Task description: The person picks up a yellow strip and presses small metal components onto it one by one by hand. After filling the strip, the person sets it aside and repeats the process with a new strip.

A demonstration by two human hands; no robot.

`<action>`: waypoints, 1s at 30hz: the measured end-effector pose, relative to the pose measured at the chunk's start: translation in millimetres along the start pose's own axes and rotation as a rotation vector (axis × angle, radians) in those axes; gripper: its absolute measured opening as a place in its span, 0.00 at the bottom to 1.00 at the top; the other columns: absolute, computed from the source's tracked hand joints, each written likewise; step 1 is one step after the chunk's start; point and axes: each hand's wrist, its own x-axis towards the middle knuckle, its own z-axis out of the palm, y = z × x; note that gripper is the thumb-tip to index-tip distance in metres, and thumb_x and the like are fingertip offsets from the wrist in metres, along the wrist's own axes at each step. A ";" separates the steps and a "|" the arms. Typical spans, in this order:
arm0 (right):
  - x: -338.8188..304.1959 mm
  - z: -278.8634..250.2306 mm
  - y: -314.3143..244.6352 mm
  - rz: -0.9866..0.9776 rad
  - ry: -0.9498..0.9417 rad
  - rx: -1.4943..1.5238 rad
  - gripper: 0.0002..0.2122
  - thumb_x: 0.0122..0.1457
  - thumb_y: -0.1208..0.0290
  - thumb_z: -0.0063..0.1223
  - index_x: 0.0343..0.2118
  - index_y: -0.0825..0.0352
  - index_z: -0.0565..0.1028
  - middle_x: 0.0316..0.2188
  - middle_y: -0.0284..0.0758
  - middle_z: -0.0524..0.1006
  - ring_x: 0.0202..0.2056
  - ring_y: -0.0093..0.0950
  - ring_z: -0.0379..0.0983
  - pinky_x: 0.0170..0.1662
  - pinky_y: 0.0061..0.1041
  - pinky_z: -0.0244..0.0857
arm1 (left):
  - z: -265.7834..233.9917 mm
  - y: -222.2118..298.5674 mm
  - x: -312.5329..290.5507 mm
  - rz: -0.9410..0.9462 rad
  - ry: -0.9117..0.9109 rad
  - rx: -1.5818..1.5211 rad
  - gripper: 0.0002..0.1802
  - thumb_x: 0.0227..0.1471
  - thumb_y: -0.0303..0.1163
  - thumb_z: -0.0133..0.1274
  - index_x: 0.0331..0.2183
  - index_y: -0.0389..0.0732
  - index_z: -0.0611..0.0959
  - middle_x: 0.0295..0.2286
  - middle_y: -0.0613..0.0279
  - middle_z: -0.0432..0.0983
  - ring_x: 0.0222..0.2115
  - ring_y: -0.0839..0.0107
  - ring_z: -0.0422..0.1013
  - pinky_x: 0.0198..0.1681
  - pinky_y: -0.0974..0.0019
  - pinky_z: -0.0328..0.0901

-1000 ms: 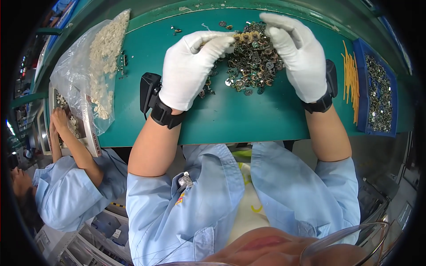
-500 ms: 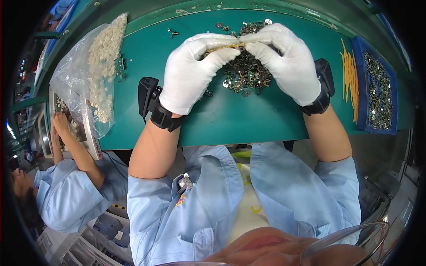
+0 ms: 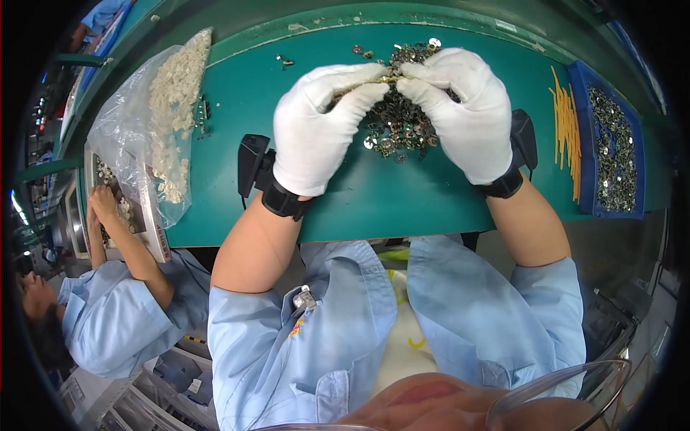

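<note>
Both my hands wear white gloves and meet fingertip to fingertip above a heap of small metal parts [image 3: 399,129]. In my left hand [image 3: 310,133], closed, a thin yellow strip [image 3: 386,80] is pinched between thumb and fingers, mostly covered by the glove. My right hand [image 3: 471,118] is also closed, thumb against forefinger, right at the strip's right end. Whether it grips the strip itself or a small part there is hidden by the fingertips. Black devices are strapped to both my wrists.
Yellow strips [image 3: 566,136] lie beside a blue tray [image 3: 586,194] of small metal parts on the right. At left, a clear plastic bag [image 3: 118,122] holds pale pieces [image 3: 172,93]. Another person's hands [image 3: 102,205] work at a box there. Few loose parts [image 3: 285,62] lie at the back.
Both hands have come slightly nearer to me, the left one also a little rightward. Their fingertips still meet at the yellow strip.
</note>
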 end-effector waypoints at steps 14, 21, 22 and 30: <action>8.3 -3.5 -2.8 0.166 -0.130 0.081 0.04 0.54 0.76 0.54 0.31 0.69 0.77 0.30 0.34 0.75 0.36 0.27 0.70 0.41 0.23 0.63 | 2.0 9.1 -0.1 -0.305 -0.007 -0.339 0.09 0.48 0.25 0.58 0.34 0.34 0.82 0.33 0.60 0.78 0.33 0.75 0.73 0.39 0.76 0.66; 6.2 -5.0 0.9 0.227 -0.156 0.103 0.05 0.53 0.76 0.54 0.31 0.69 0.78 0.31 0.36 0.76 0.35 0.28 0.71 0.42 0.23 0.63 | -4.3 8.4 1.7 -0.386 -0.184 -0.215 0.10 0.47 0.25 0.57 0.35 0.35 0.82 0.31 0.59 0.77 0.32 0.75 0.72 0.37 0.75 0.66; 6.0 -4.6 0.9 0.226 -0.155 0.104 0.05 0.53 0.76 0.54 0.31 0.69 0.78 0.31 0.36 0.76 0.35 0.28 0.71 0.42 0.23 0.63 | -3.6 8.2 1.7 -0.354 -0.200 -0.117 0.10 0.47 0.26 0.58 0.35 0.36 0.83 0.31 0.59 0.77 0.31 0.75 0.72 0.36 0.75 0.66; 0.4 4.7 0.7 0.180 -0.065 0.073 0.04 0.52 0.77 0.54 0.30 0.70 0.77 0.31 0.37 0.77 0.34 0.30 0.73 0.40 0.24 0.65 | 9.7 4.6 -8.1 -0.221 -0.134 -0.020 0.11 0.46 0.26 0.59 0.35 0.35 0.82 0.29 0.62 0.76 0.29 0.77 0.71 0.34 0.76 0.65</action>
